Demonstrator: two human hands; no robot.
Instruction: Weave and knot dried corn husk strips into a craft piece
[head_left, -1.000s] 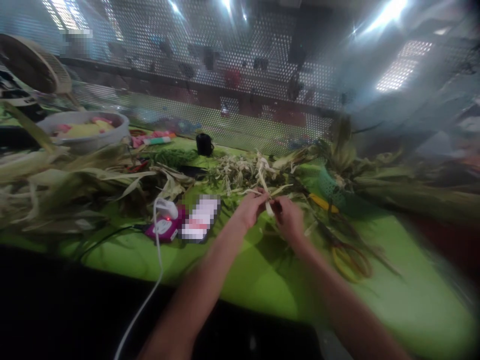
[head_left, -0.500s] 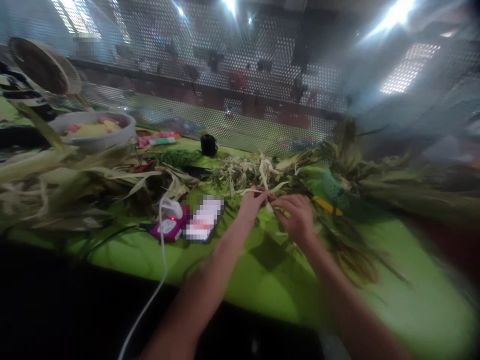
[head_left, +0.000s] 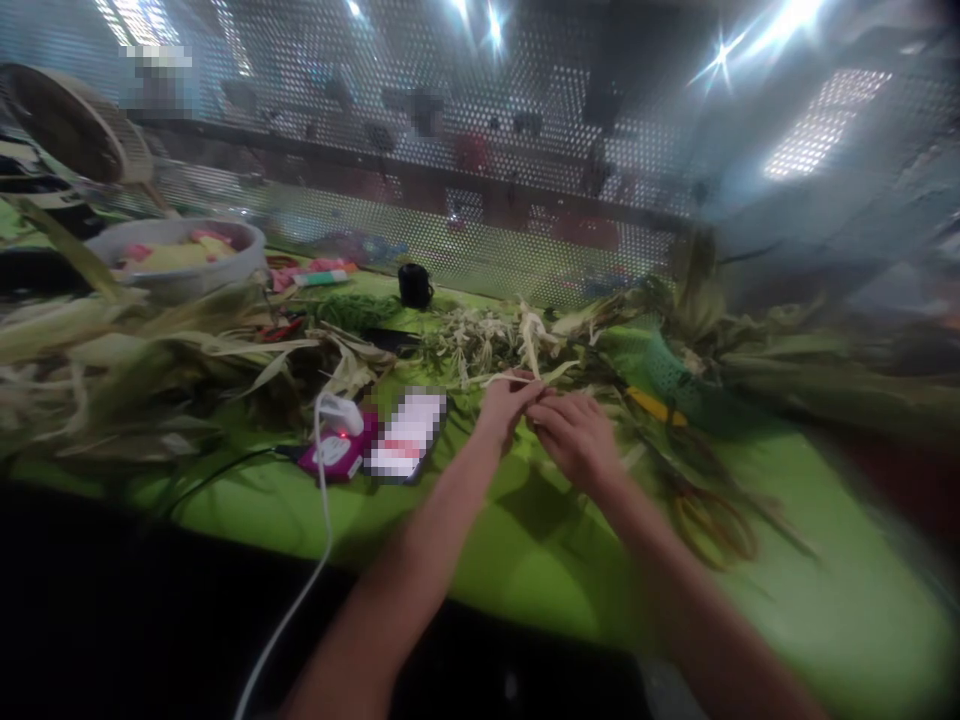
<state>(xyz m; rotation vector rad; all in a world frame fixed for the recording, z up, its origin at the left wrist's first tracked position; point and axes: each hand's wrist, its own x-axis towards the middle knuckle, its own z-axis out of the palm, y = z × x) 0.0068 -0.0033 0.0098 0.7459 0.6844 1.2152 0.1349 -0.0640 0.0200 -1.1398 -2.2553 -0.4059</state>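
Note:
Both my hands meet over the green table cover [head_left: 525, 570], close together. My left hand [head_left: 504, 405] is closed in a pinch on a pale dried husk strip [head_left: 529, 352] that runs up toward the heap behind. My right hand [head_left: 574, 435] is curled, fingertips touching the same strip beside the left fingers. A pile of dried husks and leaves [head_left: 480, 345] lies just beyond the hands.
A magenta device with white cable [head_left: 335, 450] and a phone [head_left: 406, 437] lie left of my hands. Husk bundles [head_left: 135, 370] fill the left, a grey bowl [head_left: 176, 255] behind them. Scissors [head_left: 712, 520] and a green mesh basket [head_left: 675, 380] lie right. A black cup [head_left: 414, 285] stands by the perforated screen.
My right hand has shifted slightly left and closed in against my left hand on the strip. The view has moved a little; the table's things stay put.

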